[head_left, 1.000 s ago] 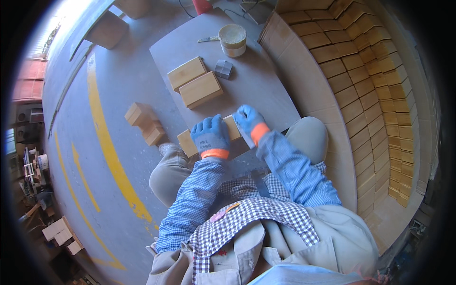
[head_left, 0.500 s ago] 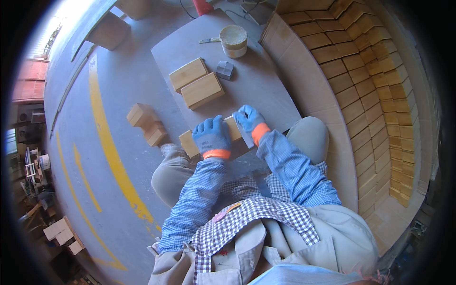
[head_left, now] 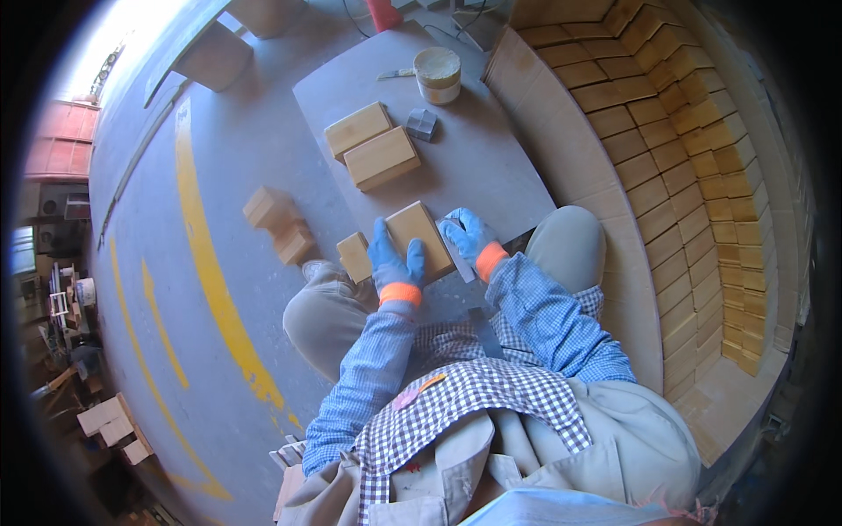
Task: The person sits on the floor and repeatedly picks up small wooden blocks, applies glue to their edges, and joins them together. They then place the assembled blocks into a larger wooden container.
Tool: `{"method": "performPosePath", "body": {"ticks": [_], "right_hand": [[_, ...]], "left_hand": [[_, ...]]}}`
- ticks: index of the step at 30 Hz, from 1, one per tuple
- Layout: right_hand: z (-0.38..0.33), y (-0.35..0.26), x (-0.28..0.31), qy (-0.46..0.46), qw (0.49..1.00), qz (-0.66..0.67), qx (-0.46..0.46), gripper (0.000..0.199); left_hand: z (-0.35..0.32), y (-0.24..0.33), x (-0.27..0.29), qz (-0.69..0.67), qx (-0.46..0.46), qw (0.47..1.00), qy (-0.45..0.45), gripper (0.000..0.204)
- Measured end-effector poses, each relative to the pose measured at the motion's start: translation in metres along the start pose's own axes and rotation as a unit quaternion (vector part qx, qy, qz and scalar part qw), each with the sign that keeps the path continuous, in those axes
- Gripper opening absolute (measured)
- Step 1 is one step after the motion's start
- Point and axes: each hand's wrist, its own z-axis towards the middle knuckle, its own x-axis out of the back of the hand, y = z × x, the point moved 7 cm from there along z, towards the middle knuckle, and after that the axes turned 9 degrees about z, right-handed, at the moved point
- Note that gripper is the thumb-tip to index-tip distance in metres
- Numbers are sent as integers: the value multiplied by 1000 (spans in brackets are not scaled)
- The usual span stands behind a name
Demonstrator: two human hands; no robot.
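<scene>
My left hand (head_left: 396, 259), in a blue glove with an orange cuff, grips a wooden block (head_left: 421, 230) at the near edge of the grey board. Its fingers lie along the left side and its thumb over the near part. Left of that hand, a smaller-looking wooden piece (head_left: 354, 257) shows, partly covered. My right hand (head_left: 470, 234), gloved alike, is closed on a thin, pale grey flat piece (head_left: 456, 252) beside the block's right side. Whether that piece is a sheet or a blade, I cannot tell.
Two wooden blocks (head_left: 381, 158), a small grey block (head_left: 422, 124), a tub of pale paste (head_left: 437, 74) and a putty knife (head_left: 396, 74) lie on the board (head_left: 491, 158). Stacked blocks (head_left: 684, 193) fill a large carton at right. More blocks (head_left: 279, 225) sit on the floor at left.
The wooden block now shows its broad face upward under my left hand, whose fingers have spread along its side. My right hand has shifted slightly to the right and down with the flat piece.
</scene>
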Motion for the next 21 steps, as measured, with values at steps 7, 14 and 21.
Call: {"method": "performPosePath", "body": {"ticks": [7,14,21], "right_hand": [[-56,-11,9,46,994,-86,51,19],[-58,-26,11,60,990,-123,42,17],[-70,-30,10,72,977,-138,145,11]], "left_hand": [[30,31,-4,7,-119,989,91,39],[29,34,-1,-1,-118,989,92,35],[30,36,-1,5,-109,991,81,33]]}}
